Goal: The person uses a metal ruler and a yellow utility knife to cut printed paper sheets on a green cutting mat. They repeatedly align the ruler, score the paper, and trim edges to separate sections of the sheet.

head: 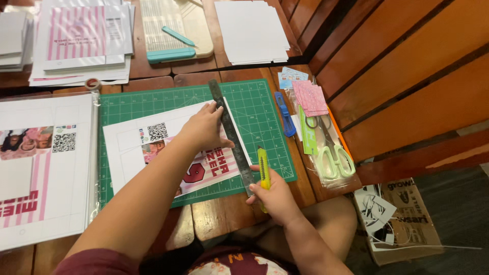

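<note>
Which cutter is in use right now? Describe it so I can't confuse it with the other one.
On the green mat, a metal ruler lies diagonally over the printed sheet. The yellow cutter is at the ruler's near end, in the right hand; the blue cutter lies untouched farther right.

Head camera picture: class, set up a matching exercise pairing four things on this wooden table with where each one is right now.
Things:
1. Long grey metal ruler
2. Yellow utility knife
3. Pale green-handled scissors
4. Blue utility knife

Places:
A. Lying free at the green cutting mat's right edge
B. In a clear bag, right of the mat
C. Pressed on the printed white sheet by the left hand
D. Gripped in the right hand

Pairs: 1-C, 2-D, 3-B, 4-A
</note>
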